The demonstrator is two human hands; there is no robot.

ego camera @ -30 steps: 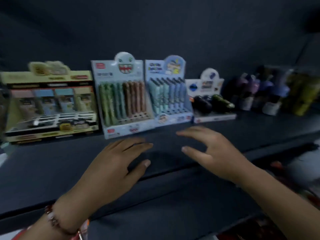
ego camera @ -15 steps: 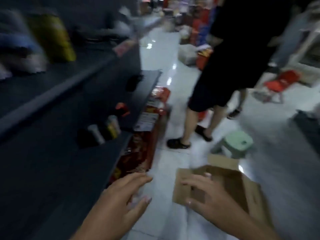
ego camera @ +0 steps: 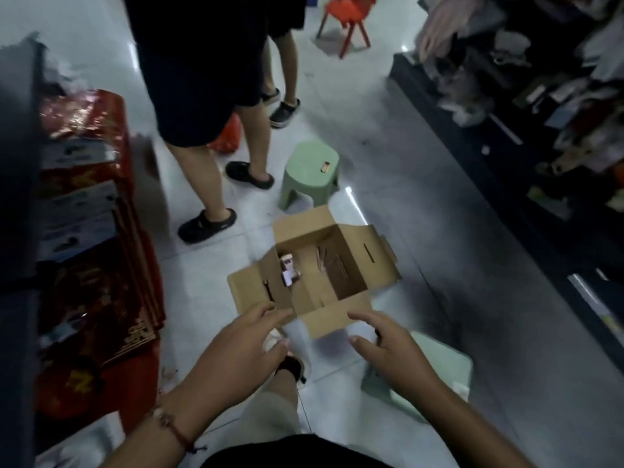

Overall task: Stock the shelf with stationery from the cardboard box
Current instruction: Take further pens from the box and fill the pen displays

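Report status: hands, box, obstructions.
Left hand and right hand open, empty, above cardboard box. Flaps open, small packs inside. Bystander's legs and green stool beyond box.

The cardboard box [ego camera: 320, 265] gapes open-topped just beyond my spread grips, only its near flap [ego camera: 332, 315] between, while a green stool [ego camera: 309, 173] and someone's legs [ego camera: 202, 184] crowd its far side.

The cardboard box [ego camera: 315, 270] is sitting on the floor [ego camera: 422, 204], with small packs [ego camera: 289, 270] lying inside at its left. A stool [ego camera: 309, 173] is standing behind it, and shelving [ego camera: 526, 136] is running along the right.
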